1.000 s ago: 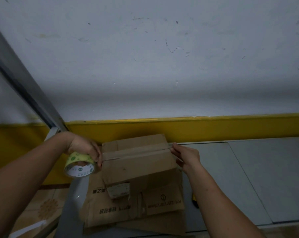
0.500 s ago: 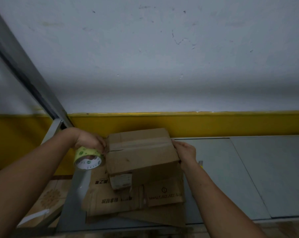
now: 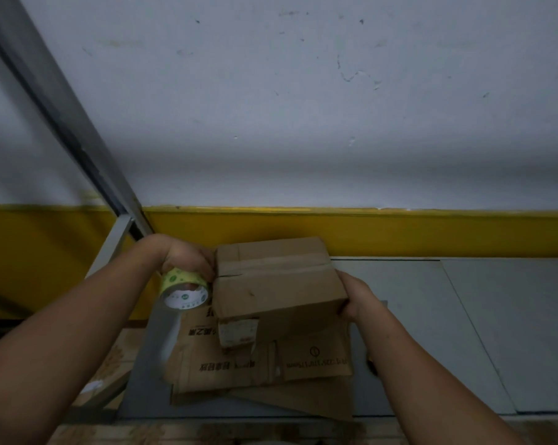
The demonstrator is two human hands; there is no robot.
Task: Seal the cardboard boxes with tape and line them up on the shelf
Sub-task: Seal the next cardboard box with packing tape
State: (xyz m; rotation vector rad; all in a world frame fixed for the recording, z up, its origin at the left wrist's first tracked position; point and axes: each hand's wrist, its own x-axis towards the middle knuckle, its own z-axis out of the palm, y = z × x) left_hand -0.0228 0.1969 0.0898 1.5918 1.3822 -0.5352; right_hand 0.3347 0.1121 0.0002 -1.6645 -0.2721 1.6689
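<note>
Flattened cardboard: printed brown sheets [image 3: 226, 367] lie nearest on the grey metal shelf [image 3: 463, 316]; their print is too blurred to read.
Right hand: the right hand [image 3: 356, 297] reaches in from the near right and curls round the box's near right corner, fingertips hidden.
Box: a small brown cardboard box [image 3: 277, 284] sits on the sheets, flaps closed.
Left hand: the left hand [image 3: 187, 258], against the box's left side, grips a yellow-green roll of tape [image 3: 183, 289]; the roll partly hides its fingers.
Far: a yellow wall band [image 3: 399, 232].
</note>
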